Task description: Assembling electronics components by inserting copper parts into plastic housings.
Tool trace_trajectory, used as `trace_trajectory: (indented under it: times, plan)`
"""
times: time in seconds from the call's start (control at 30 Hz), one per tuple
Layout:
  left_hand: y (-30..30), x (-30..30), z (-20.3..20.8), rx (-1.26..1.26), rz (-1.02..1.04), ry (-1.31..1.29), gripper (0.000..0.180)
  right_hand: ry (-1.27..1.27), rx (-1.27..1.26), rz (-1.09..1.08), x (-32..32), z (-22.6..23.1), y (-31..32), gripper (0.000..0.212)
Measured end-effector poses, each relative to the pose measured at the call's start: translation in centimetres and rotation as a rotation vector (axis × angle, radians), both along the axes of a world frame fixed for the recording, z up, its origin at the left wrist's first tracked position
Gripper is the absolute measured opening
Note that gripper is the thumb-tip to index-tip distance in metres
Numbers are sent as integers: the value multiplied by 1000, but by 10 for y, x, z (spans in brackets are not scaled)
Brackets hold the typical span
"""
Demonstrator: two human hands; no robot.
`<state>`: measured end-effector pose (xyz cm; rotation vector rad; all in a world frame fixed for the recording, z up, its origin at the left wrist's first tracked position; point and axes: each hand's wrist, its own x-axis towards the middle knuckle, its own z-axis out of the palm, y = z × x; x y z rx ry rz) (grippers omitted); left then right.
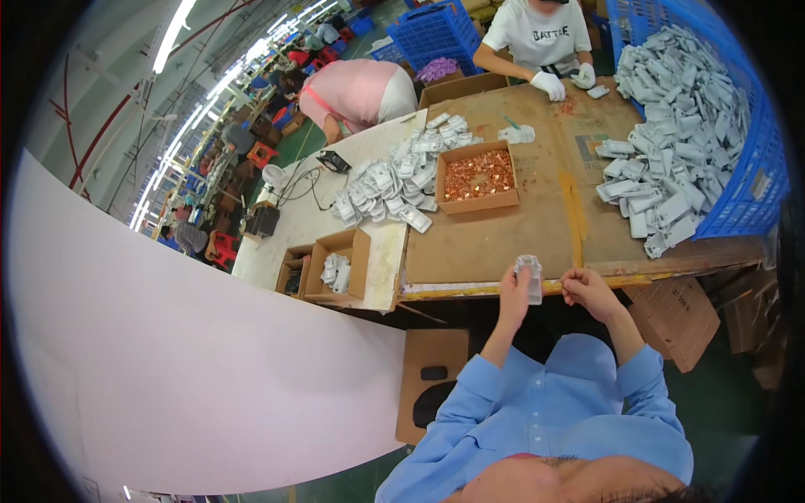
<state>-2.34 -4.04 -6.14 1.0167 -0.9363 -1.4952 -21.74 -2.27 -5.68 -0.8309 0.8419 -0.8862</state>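
Nearer than the brown cardboard box [480, 204] of coppery bits [478, 175], slackness could free the grey oblong plastic casing [535, 290] pinched by the left hand [512, 295], the right hand [589, 292] pinching too, contents unclear.

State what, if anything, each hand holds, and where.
Left hand: a pale plastic casing, by its left side. Right hand: fingers pinched; any held thing cannot be told.
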Motion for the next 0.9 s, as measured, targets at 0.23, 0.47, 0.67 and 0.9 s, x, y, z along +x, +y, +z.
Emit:
trace_trajectory:
  times: [0.23, 0.47, 0.67, 0.9]
  plan:
    - [43, -17, -5, 166, -207, -31, 22, -176, 71, -205, -14, -16, 42, 7]
    - [66, -19, -17, 224, -264, -124, 19, -76, -16, -283, -10, -18, 74, 9]
    - [77, -31, -16, 219, -314, -201, 14, 12, -56, -343, -3, -5, 82, 11]
    - [71, -29, 1, 167, -196, -198, 16, -7, -52, -391, 9, -4, 73, 10]
